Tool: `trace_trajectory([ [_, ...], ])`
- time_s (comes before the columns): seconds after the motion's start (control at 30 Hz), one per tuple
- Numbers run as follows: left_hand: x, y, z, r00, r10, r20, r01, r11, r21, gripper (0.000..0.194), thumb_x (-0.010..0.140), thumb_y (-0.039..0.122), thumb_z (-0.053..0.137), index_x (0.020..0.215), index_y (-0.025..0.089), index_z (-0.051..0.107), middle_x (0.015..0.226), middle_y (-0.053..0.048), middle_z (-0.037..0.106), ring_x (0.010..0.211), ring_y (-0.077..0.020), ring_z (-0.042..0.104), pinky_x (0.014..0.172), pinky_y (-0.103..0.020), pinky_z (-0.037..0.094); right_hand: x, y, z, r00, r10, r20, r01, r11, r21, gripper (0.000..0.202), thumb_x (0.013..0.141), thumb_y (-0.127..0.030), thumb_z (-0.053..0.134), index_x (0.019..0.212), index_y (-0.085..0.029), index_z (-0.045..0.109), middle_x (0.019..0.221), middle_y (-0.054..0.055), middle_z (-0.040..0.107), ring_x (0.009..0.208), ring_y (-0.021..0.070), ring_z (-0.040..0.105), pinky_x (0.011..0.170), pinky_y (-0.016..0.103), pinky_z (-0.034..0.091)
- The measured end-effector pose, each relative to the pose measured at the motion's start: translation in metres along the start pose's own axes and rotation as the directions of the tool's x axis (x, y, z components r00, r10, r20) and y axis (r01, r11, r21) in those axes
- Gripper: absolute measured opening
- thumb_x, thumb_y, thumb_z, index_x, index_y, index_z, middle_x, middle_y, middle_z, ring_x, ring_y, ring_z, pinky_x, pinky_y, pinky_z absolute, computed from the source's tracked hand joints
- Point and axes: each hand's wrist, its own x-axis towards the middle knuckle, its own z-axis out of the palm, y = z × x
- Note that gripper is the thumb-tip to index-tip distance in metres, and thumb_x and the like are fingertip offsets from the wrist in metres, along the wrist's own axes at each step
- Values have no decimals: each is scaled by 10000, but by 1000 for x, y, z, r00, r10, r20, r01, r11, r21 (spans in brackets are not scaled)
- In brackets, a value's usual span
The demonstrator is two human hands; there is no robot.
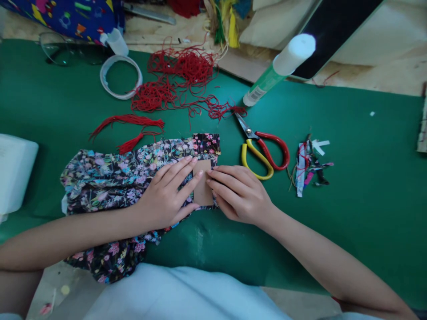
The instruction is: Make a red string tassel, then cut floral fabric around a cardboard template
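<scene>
A dark floral fabric (126, 178) lies bunched on the green table, its left part hanging over the front edge. On its right end rests a small brown cardboard rectangle (202, 182). My left hand (168, 191) lies flat, fingers stretched over the fabric, the fingertips reaching the cardboard's left side. At the cardboard's right edge, my right hand (242, 193) has its fingers bent together on the fabric's margin; the thumb is mostly hidden. Just beyond that hand, scissors (249, 132) with one red and one yellow handle lie with their tips in red thread.
Tangled red thread (187, 66), two red tassels (131, 142) and a tape roll (103, 73) lie farther back. A glue stick (267, 80) stands behind the scissors. Fabric scraps (308, 171) lie at right, a white box (15, 173) at left, eyeglasses (55, 49) at back left.
</scene>
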Motion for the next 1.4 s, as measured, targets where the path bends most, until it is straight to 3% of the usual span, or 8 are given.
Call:
trace_trajectory([
  [0.23, 1, 0, 1, 1000, 4, -17, -4, 1000, 17, 615, 929, 468, 550, 1406, 81, 518, 1498, -235, 475, 1407, -354, 440, 1118, -481, 355, 0, -1, 0, 999, -8, 43, 9, 1000, -14, 289, 869, -170, 630, 1151, -120, 663, 1186, 123, 730, 1123, 277, 681, 871, 424, 584],
  [0.7, 1, 0, 1, 1000, 15, -23, -14, 999, 47, 608, 930, 483, 551, 1395, 93, 534, 1499, -221, 481, 1403, -336, 448, 1111, -465, 363, 0, 1, 0, 998, 4, 58, -5, 1000, 15, 264, 867, -128, 632, 1127, -97, 672, 1181, 140, 731, 1096, 274, 690, 864, 428, 593],
  [0.8, -1, 2, 1, 997, 26, -75, -18, 994, 112, 589, 916, 481, 579, 1384, 125, 555, 1484, -207, 504, 1376, -331, 467, 1081, -455, 378, 0, 0, 1, 999, 19, 51, -20, 1000, 16, 245, 873, -108, 606, 1106, -118, 679, 1182, 128, 733, 1094, 268, 689, 866, 426, 593],
  [0.9, -3, 4, 1, 982, 107, -158, -85, 987, 136, 475, 906, 401, 615, 1306, 146, 622, 1409, -173, 587, 1295, -292, 524, 1026, -413, 419, -1, 0, 1, 999, 26, 47, -28, 999, 27, 236, 869, -96, 594, 1086, -115, 685, 1180, 131, 733, 1100, 270, 685, 871, 430, 592],
  [1.0, -5, 1, 1, 966, 202, -163, -205, 979, -1, 343, 896, 312, 625, 1199, 161, 677, 1345, -140, 639, 1239, -261, 557, 984, -389, 466, -1, 1, 1, 999, 19, 43, -21, 999, 40, 222, 873, -101, 586, 1071, -117, 688, 1178, 134, 732, 1111, 268, 679, 866, 430, 591],
  [1.17, -4, -4, 1, 915, 335, -226, -366, 924, -111, 201, 882, 210, 626, 1058, 187, 722, 1147, -65, 725, 1064, -189, 627, 897, -330, 512, -1, 1, 0, 998, 14, 56, -16, 999, 38, 242, 869, -98, 595, 1094, -95, 683, 1188, 139, 728, 1119, 271, 675, 866, 429, 590],
  [1.33, -1, -5, 0, 773, 525, -356, -604, 780, -163, 35, 837, 178, 699, 842, 196, 729, 895, 4, 730, 836, -110, 636, 726, -255, 516, 0, 1, -1, 998, 17, 62, -20, 999, 44, 238, 879, -108, 593, 1097, -109, 687, 1190, 131, 729, 1123, 264, 674, 870, 425, 590],
  [1.4, 1, -6, -1, 742, 561, -366, -654, 726, -213, 96, 831, 143, 687, 761, 203, 711, 850, 13, 721, 804, -101, 641, 689, -247, 521, 0, 1, -1, 998, 15, 59, -17, 999, 46, 235, 877, -106, 598, 1094, -100, 688, 1186, 134, 730, 1120, 266, 674, 869, 425, 591],
])
